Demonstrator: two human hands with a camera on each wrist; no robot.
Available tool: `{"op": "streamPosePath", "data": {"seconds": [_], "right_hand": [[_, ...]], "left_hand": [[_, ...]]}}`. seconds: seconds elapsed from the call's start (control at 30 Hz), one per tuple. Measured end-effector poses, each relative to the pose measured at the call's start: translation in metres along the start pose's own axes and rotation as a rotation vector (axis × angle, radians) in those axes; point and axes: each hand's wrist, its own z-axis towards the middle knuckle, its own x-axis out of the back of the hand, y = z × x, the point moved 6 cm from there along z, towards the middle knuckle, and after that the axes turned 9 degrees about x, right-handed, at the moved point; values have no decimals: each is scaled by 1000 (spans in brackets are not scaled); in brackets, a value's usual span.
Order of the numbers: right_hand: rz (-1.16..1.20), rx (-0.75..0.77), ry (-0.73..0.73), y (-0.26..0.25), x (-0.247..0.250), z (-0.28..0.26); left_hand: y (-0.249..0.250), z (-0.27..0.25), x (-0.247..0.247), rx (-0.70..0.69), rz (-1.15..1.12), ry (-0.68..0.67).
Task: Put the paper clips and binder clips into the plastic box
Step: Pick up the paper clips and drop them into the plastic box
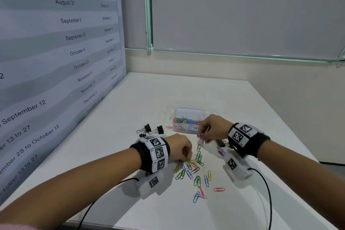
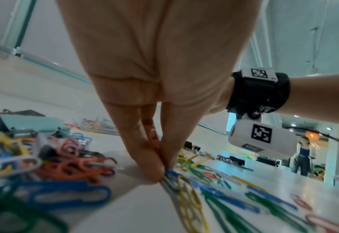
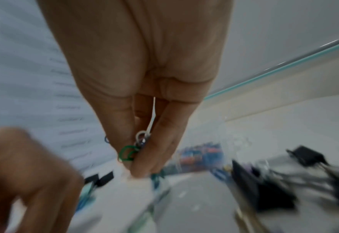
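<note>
White and smooth, the table [image 1: 145, 99] is set in a corner, flanked on the left by a pale printed panel of dates [image 1: 56, 43] and behind by a grey roller blind [image 1: 242, 9]. Toward the middle of the table a clear rectangular plastic box [image 1: 186, 120] is seen, already partly filled with a tangle of coloured wire paper clips. Just left of it, black folded-metal binder clips with wire handles [image 1: 151, 129] are grouped, with more dark ones by the right wrist. Nearer the person, loose paper clips in green, blue, yellow and red [image 1: 196, 170] are scattered in thin looped shapes.

The left hand [image 1: 180, 148] is lowered onto this scatter; its grip is nearly closed, thumb and fingertips [image 2: 150, 165] pinched together on a few clips at the table's surface. The right hand [image 1: 212, 127] is raised just beside the near edge of the box; its grip is likewise narrowed to a pinch, with a small bunch of clips, green and silver among them, held between the fingers [image 3: 154, 151]. Patterned marker bands [image 1: 158, 152] are worn on both wrists.
</note>
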Motion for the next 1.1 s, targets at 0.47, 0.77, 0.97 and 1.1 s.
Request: {"op": "streamPosePath", "data": {"seconds": [0.47,0.77,0.97,1.1], "right_hand": [[-30,40,301,5,31,25],[-414,126,-31,-4,-10,-7],[-465,194,-169,-3,-42,-24],[-411,234,-246,-12,-51,-40]], "left_hand": [[-22,38,81,109,-353,410],[-31,42,67,123,-383,356],[-21,15,54,3,-234,304],[-24,-4,34,-6,58,118]]}}
